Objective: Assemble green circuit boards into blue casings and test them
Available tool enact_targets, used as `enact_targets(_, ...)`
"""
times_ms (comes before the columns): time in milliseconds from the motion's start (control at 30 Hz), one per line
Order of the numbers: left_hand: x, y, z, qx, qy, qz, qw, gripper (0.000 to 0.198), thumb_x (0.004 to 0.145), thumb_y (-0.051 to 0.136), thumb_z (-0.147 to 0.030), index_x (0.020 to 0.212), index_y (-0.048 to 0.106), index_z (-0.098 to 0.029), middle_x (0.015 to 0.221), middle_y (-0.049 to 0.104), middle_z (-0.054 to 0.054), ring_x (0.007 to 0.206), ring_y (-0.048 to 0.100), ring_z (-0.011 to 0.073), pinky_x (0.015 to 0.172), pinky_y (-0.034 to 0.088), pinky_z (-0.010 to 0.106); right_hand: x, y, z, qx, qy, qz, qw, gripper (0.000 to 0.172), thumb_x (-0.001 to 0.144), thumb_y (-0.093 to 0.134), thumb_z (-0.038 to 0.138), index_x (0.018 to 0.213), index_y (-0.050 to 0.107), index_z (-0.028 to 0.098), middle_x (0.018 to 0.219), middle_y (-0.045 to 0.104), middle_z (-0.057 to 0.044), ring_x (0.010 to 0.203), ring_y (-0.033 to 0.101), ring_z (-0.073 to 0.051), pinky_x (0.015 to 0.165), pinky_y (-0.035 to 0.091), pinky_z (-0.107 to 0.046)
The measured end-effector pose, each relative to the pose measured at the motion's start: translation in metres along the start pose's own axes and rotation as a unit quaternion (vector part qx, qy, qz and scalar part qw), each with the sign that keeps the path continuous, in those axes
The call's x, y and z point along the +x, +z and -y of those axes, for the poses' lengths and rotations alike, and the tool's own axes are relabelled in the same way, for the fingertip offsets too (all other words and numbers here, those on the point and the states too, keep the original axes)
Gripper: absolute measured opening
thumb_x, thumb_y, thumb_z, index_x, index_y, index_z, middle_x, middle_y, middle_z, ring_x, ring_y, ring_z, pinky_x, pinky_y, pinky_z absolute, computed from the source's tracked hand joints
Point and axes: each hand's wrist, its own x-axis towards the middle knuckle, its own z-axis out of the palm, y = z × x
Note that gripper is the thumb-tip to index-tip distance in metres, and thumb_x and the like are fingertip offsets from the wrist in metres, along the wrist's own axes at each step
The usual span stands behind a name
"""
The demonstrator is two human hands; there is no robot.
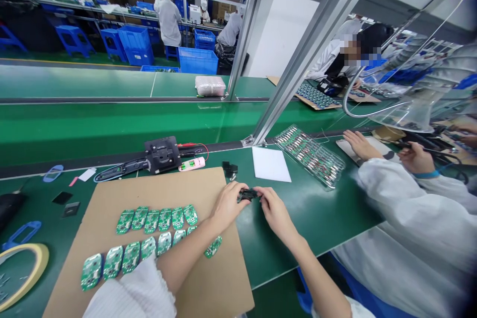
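My left hand [225, 207] and my right hand [275, 213] both pinch a small black plastic part [248, 195] above the green bench, its details partly hidden by my fingers. Just left of them lies a brown cardboard sheet [156, 194] bearing two rows of green circuit boards [156, 221]. My left forearm rests across the sheet's right side, close to the lower row's end board [213, 247]. A white paper sheet [271, 164] lies beyond my right hand, and a small black component pile [229, 169] sits beyond my hands.
A clear tray of green boards [309, 155] stands at the bench's back. A black fixture with red wires [162, 154] and a pink device [192, 163] lie behind the cardboard. A tape roll [22, 276] is at lower left. A co-worker's hands [387, 151] work at right, behind a metal-framed divider [294, 54].
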Motion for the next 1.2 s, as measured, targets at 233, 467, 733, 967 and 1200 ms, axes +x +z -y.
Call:
enact_targets(233,-0.002,-0.001,-0.001,-0.008,0.005,0.013,1.000,0.031,0.074,0.066,-0.006,0.098,0.056,-0.021,0.094,0.058,0.001,0.077,0.053,0.0157,0.074,0.046,0.030,-0.008,0.020,0.030,0.010,0.007,-0.035,0.999,0.037,0.092,0.031,0.012,0.123,0.048,0.019,0.114,0.052,-0.011,0.099,0.058,-0.020,0.087,0.052,-0.039)
enact_targets(467,-0.001,0.001,0.002,-0.011,0.000,0.006,1.000,0.031,0.073,0.069,-0.007,0.098,0.056,-0.020,0.093,0.057,0.001,0.075,0.052,0.0144,0.074,0.046,0.031,-0.007,0.013,0.028,0.003,0.021,-0.070,0.997,0.031,0.094,0.036,0.024,0.121,0.051,0.021,0.110,0.055,-0.013,0.101,0.058,-0.025,0.086,0.051,-0.045)
enact_targets(733,-0.001,-0.001,-0.001,-0.011,-0.009,0.006,1.000,0.028,0.074,0.069,-0.008,0.097,0.056,-0.017,0.092,0.058,0.000,0.076,0.055,0.0146,0.074,0.047,0.031,-0.008,0.018,0.024,0.042,0.026,-0.066,0.997,0.034,0.095,0.033,0.022,0.126,0.046,0.022,0.105,0.058,-0.010,0.094,0.060,-0.020,0.085,0.053,-0.038)
enact_targets(967,0.002,0.004,0.001,0.014,-0.016,0.004,1.000,0.023,0.079,0.066,-0.011,0.100,0.056,-0.015,0.099,0.059,0.003,0.088,0.058,0.0182,0.081,0.049,0.037,-0.010,0.021,0.016,0.063,0.000,-0.048,0.997,0.040,0.091,0.033,0.017,0.125,0.052,0.020,0.112,0.054,-0.013,0.091,0.059,-0.020,0.082,0.054,-0.040)
enact_targets(1200,0.004,0.001,-0.009,0.033,-0.015,0.030,0.999,0.029,0.079,0.063,-0.006,0.105,0.054,-0.015,0.106,0.059,0.005,0.096,0.058,0.0212,0.084,0.049,0.040,-0.011,0.021,0.019,0.097,0.015,-0.083,0.992,0.035,0.094,0.037,0.024,0.123,0.056,0.020,0.109,0.060,-0.011,0.095,0.061,-0.019,0.085,0.053,-0.036)
